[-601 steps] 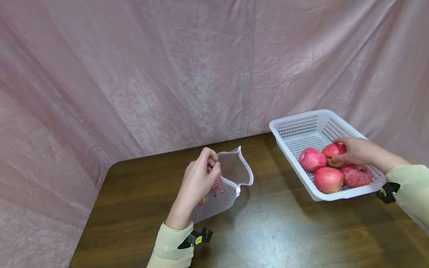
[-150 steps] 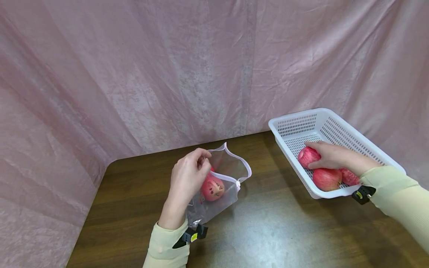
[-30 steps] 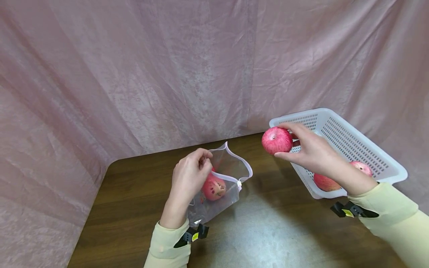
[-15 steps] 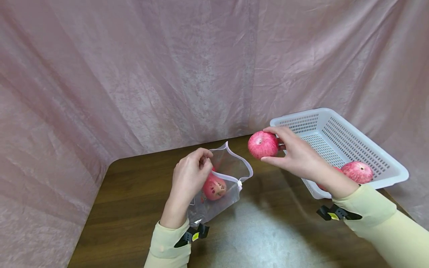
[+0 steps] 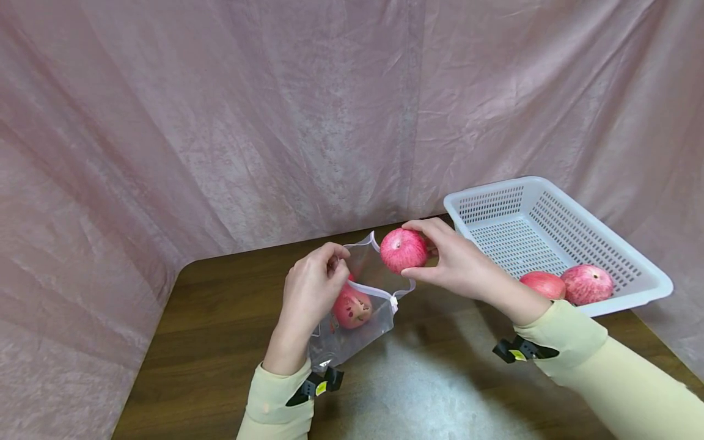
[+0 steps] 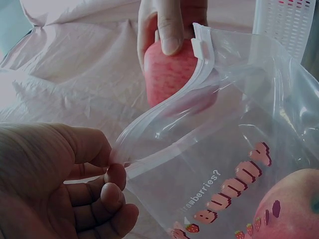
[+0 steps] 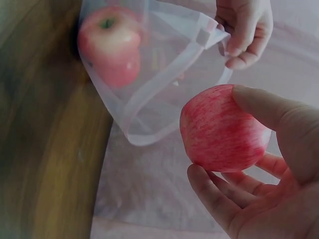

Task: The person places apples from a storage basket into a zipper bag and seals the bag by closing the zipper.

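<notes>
My left hand pinches the edge of a clear zip bag by its white zipper rim, and the bag's mouth gapes toward the right. Inside the bag lies an apple, seen through the printed plastic. In the left wrist view, pink lettering shows on the zip bag. My right hand grips another red apple between thumb and fingers, right at the bag's mouth. The right wrist view shows this held apple close beside the zipper rim, with the bagged apple behind.
A white perforated basket stands at the right of the wooden table. Two apples, a near one and a striped one, sit in its front end. A pink curtain hangs behind the table.
Since five seconds ago, my right hand has lifted an apple out of the basket and carried it left to the bag's mouth. Earlier, the bag held no apple. My left hand stays at the rim.
</notes>
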Action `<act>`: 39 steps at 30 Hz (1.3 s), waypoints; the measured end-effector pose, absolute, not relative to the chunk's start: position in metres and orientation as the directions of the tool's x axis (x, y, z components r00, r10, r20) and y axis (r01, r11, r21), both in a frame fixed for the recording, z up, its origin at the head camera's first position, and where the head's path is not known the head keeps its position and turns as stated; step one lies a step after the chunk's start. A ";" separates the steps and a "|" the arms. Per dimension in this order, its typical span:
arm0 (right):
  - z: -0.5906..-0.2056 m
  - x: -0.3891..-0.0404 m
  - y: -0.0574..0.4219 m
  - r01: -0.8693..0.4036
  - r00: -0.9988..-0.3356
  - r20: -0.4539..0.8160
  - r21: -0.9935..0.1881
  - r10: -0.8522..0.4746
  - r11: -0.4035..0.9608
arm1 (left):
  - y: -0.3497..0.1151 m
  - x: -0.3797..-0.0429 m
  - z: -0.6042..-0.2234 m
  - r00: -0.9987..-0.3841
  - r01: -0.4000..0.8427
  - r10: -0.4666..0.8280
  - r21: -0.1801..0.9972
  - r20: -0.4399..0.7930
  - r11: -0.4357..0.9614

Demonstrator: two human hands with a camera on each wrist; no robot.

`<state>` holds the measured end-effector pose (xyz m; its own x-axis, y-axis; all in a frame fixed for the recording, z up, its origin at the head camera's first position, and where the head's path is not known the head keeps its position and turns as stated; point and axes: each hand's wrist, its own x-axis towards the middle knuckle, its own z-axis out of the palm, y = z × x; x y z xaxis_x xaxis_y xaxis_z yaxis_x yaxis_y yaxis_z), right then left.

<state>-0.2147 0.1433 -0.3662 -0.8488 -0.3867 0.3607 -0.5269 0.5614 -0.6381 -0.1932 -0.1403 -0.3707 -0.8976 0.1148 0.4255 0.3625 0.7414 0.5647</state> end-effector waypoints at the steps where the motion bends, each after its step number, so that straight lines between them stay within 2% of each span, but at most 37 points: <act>1: -0.368 -0.216 0.141 -0.526 -0.849 0.356 -0.643 -0.391 0.557 | -0.140 -0.193 -0.370 -0.898 0.362 0.114 0.566 0.425 0.741; 16: -0.375 -0.220 0.112 -0.490 -0.860 0.279 -0.684 -0.427 0.541 | -0.139 -0.193 -0.370 -0.904 0.356 0.119 0.571 0.410 0.740; 23: -0.379 -0.223 0.103 -0.513 -0.853 0.298 -0.626 -0.428 0.587 | -0.139 -0.192 -0.370 -0.904 0.362 0.126 0.574 0.409 0.735; 28: -0.382 -0.225 0.098 -0.502 -0.857 0.276 -0.633 -0.435 0.590 | -0.138 -0.192 -0.370 -0.902 0.365 0.128 0.568 0.413 0.737; 35: -0.388 -0.228 0.091 -0.579 -0.812 0.323 -0.558 -0.487 0.595 | -0.138 -0.192 -0.370 -0.903 0.364 0.131 0.566 0.410 0.740; 39: -0.391 -0.230 0.089 -0.572 -0.817 0.309 -0.550 -0.487 0.609 | -0.138 -0.192 -0.370 -0.901 0.365 0.131 0.560 0.414 0.744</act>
<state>-0.2303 0.0887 -0.3912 -0.8167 -0.4874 0.3091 -0.5715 0.6087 -0.5503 -0.1921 -0.1383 -0.3700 -0.9010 0.1308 0.4136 0.3650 0.7437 0.5600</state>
